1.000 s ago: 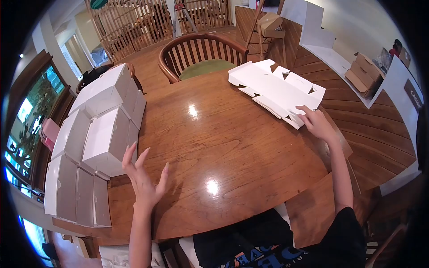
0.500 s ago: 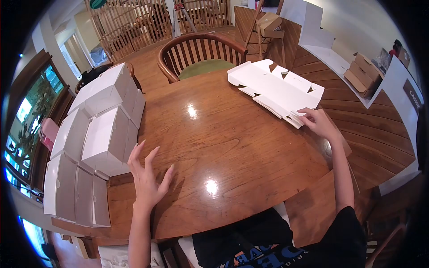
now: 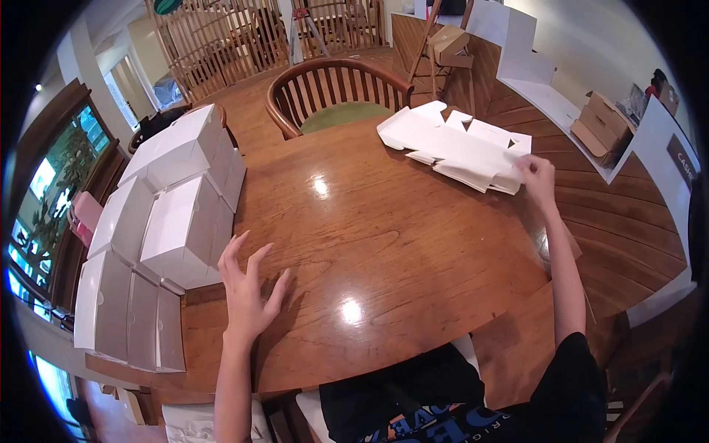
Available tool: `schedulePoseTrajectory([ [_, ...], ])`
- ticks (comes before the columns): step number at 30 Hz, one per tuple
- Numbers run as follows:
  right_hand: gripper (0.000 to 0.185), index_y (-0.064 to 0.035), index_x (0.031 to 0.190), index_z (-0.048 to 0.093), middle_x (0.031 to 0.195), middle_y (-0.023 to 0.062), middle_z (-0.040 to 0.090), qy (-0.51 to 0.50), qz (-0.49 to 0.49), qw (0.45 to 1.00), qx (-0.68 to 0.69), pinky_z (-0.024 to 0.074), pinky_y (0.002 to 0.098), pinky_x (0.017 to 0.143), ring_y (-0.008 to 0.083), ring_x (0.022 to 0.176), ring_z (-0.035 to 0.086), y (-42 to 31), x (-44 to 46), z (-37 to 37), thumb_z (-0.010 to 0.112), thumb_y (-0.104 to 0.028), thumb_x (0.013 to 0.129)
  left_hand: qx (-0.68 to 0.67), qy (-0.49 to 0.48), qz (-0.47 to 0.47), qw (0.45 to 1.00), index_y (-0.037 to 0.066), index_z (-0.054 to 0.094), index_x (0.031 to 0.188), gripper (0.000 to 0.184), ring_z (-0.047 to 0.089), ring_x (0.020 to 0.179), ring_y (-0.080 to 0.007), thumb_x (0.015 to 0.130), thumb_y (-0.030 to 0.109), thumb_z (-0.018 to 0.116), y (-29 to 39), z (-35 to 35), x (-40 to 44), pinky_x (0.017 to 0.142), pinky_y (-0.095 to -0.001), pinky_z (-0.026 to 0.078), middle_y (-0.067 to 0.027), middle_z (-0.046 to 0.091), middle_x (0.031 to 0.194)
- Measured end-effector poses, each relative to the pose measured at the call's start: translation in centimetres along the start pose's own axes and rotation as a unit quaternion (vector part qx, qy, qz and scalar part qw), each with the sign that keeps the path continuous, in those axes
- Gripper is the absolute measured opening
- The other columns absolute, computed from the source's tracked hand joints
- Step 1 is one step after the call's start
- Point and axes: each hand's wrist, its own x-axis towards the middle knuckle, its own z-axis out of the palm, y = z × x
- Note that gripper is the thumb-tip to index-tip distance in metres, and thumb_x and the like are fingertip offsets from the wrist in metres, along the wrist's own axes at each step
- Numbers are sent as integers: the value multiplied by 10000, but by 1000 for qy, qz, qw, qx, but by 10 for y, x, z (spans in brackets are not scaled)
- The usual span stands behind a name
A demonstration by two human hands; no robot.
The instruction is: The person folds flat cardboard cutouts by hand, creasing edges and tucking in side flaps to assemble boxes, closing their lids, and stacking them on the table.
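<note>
plainly, from where i stand, the right hand (image 3: 538, 176) is narrow, thumb and fingers pinched on the right end of the blanks (image 3: 458, 148); the fingertips are blurred, and the number of sheets gripped cannot be told. the blanks are white card, lying in a flat stack at the far right of the table (image 3: 354, 244), with notches along the far edge and layered flaps along the near one. the left hand (image 3: 249, 303) is wide, fingers spread and curved, thumb well apart, placed over the left part of the table near the boxes (image 3: 176, 229); whether its heel touches the wood i cannot tell. the boxes are white and stacked along the table's left side. the table is brown, glossy wood with bright reflections. just past its far edge stands a chair (image 3: 336, 94), slatted back, green seat. to the right, a brown carton (image 3: 602, 127) sits on a white counter (image 3: 543, 92).
</note>
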Motion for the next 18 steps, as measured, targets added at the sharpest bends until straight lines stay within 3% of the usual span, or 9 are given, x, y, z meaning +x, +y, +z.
schedulePoseTrajectory([
  [1, 190, -4, 957, 731, 697, 93, 683, 57, -6, 998, 37, 472, 280, 606, 101, 646, 601, 0, 7, 1, 693, -154, 846, 1, 1, -2, 1000, 78, 561, 1245, 489, 299, 1347, -401, 796, 159, 735, 0, 0, 0, 1116, -494, 272, -191, 347, 1436],
  [2, 190, -4, 957, 731, 697, 93, 683, 57, -7, 998, 38, 472, 280, 606, 101, 646, 601, 0, 14, 1, 693, -154, 846, 3, 1, -4, 1000, 81, 565, 1240, 478, 302, 1346, -403, 798, 158, 732, 0, -1, 0, 1115, -494, 272, -191, 351, 1435],
  [4, 169, 17, 974, 722, 749, 47, 697, 185, 11, 974, 130, 475, 259, 621, 71, 680, 586, -21, 19, -7, 664, -121, 894, 3, -1, -5, 1000, 85, 570, 1234, 467, 305, 1344, -406, 801, 156, 729, 0, -1, 1, 1113, -495, 271, -192, 354, 1433],
  [5, 169, 17, 974, 722, 749, 47, 697, 185, 12, 974, 129, 475, 259, 621, 71, 680, 586, -23, 22, -7, 664, -121, 894, 5, 3, -1, 1000, 85, 576, 1229, 463, 305, 1340, -403, 803, 174, 734, 0, -2, 1, 1102, -500, 279, -191, 358, 1424],
  [7, 167, 28, 1005, 714, 820, 22, 700, 239, -33, 938, 250, 484, 255, 653, 76, 704, 582, -31, 26, -7, 638, -101, 931, 8, 9, 1, 1000, 86, 583, 1224, 460, 305, 1335, -401, 805, 191, 739, -1, -3, 2, 1090, -504, 286, -191, 363, 1415],
  [14, 155, 38, 1000, 707, 840, 28, 690, 298, -103, 925, 214, 485, 239, 696, 78, 745, 596, -58, -3, -9, 639, -85, 935, 0, 14, 7, 1000, 87, 595, 1203, 435, 325, 1325, -403, 806, 191, 740, 1, -5, 1, 1084, -507, 303, -182, 380, 1406],
  [18, 152, 36, 987, 708, 853, 29, 693, 191, -52, 951, 239, 482, 231, 707, 71, 763, 596, -51, -7, -4, 636, -88, 937, -9, 5, 12, 1000, 80, 596, 1185, 406, 340, 1325, -396, 807, 158, 722, 3, -5, 1, 1091, -496, 300, -182, 405, 1392],
])
